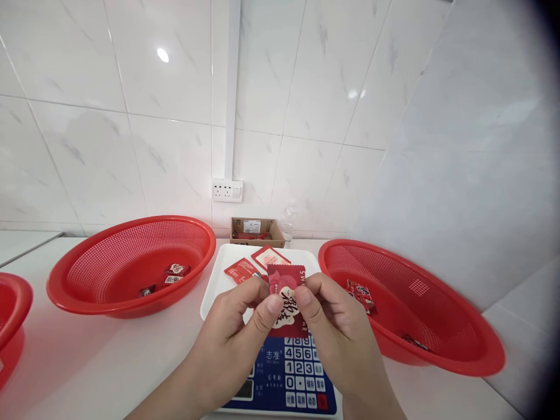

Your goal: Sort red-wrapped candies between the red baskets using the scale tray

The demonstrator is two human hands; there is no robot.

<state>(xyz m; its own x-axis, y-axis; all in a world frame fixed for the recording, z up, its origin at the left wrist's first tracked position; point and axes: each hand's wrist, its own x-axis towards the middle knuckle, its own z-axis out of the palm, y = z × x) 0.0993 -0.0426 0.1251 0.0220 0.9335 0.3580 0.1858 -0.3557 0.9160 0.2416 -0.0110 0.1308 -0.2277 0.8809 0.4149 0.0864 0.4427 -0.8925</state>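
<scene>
Both hands pinch one red candy packet [286, 286] with white lettering, held upright over the scale. My left hand [238, 326] grips its left side with thumb and fingers closed. Its right side is pinched by my right hand [335, 324]. Below them sits a white electronic scale [214, 291] with a blue keypad [297, 367]. Two more red packets [251, 265] lie flat on the scale's white tray, behind the held one.
A red mesh basket [131, 262] at left holds a few packets. Another red basket [420, 303] at right holds several. A third red basket's edge [11, 309] shows far left. A small cardboard box [256, 230] and a plastic bottle [287, 224] stand by the tiled wall.
</scene>
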